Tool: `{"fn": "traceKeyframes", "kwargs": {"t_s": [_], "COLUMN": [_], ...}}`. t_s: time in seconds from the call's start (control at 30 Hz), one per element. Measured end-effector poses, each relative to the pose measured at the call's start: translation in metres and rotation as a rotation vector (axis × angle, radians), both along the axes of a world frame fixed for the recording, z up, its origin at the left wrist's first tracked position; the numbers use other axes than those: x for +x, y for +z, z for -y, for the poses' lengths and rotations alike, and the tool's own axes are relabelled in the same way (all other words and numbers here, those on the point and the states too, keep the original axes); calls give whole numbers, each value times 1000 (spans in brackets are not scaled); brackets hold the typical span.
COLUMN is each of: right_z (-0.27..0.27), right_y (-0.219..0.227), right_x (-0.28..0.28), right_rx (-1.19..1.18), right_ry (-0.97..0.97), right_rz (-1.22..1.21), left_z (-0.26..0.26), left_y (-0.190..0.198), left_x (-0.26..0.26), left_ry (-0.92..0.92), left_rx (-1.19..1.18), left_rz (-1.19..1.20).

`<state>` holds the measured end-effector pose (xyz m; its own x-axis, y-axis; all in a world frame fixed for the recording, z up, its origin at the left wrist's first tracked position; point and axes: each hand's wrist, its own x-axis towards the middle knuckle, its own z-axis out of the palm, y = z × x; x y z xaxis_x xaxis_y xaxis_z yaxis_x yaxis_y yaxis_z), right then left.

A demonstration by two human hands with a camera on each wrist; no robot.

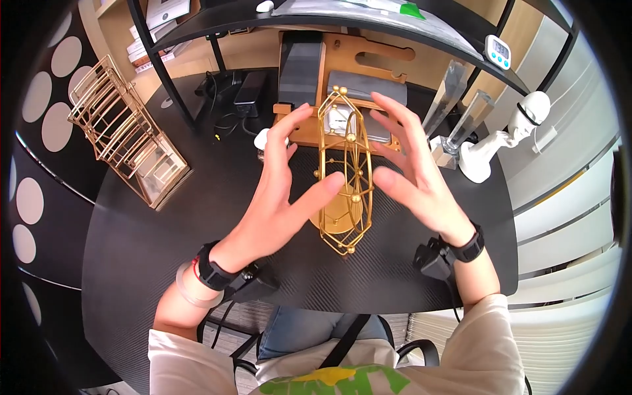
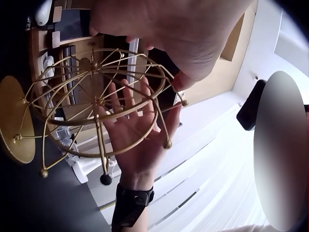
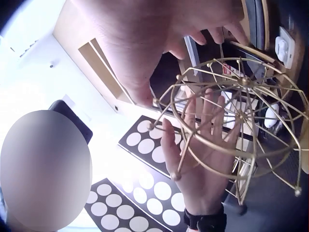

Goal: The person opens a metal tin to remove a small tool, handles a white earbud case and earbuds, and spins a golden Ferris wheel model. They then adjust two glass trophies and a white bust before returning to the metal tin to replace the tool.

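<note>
**Black worktop, gold wheel-shaped frame standing between two open hands**

On the dark, curved worktop (image 1: 164, 243), seen from the person's seat, both sets of fingers are spread wide and gently bent, with nothing gripped. The left hand (image 1: 273, 197) is held between eight and nine o'clock of the gold frame (image 1: 355, 197), and the right hand (image 1: 421, 184) at three, palms turned inward. Whether the rim is touched by the left thumb cannot be told.

The frame is set between the palms, near the middle of the worktop, with its round base (image 1: 339, 214) underneath. The wheel is stood upright; it is seen almost edge-on from above, so its long axis is pointed from six to twelve o'clock.

An upright stance has been achieved, and no hold is needed to keep it, as far as can be judged. Whether a grip, a turn or some small straightening is left to be done cannot be told.

Farther out, a wooden organiser (image 1: 304, 136) is placed at twelve o'clock, clear blocks (image 1: 447, 92) at two, and a white figurine (image 1: 477, 158) between two and three. At ten, a wire rack (image 1: 161, 178) is seen, tilted in the view.
</note>
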<state>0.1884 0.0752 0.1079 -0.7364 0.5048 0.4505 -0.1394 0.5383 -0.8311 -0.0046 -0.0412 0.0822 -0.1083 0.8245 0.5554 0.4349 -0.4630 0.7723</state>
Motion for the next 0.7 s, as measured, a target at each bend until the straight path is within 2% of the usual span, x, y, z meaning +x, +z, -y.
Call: {"fn": "traceKeyframes", "kwargs": {"t_s": [0.07,0.1,0.17,0.2,0.4,0.47,0.6,0.7], "right_z": [-9,-10,-8,-8,-8,-10,-10,-9], "right_y": [-1,1,6,5,0,1,2,5], "right_x": [-9,-10,-11,-12,-16,-16,-17,-16], "right_rx": [-67,-64,-145,-146,-241,-100,-66,-31], "right_ry": [98,100,128,129,142,122,114,65], "right_rz": [7,5,142,143,53,80,84,173], "left_z": [-7,-10,-19,-21,-29,-28,-27,-28], "left_y": [4,8,11,11,12,13,16,15], "left_x": [-2,-6,-13,-15,-16,-17,-18,-17], "left_ry": [-131,-164,-162,-162,-189,-194,-200,-237], "left_rx": [-76,-124,-112,-101,-181,-183,-179,-156], "left_rz": [110,88,14,-59,-31,-53,-73,-53]}}
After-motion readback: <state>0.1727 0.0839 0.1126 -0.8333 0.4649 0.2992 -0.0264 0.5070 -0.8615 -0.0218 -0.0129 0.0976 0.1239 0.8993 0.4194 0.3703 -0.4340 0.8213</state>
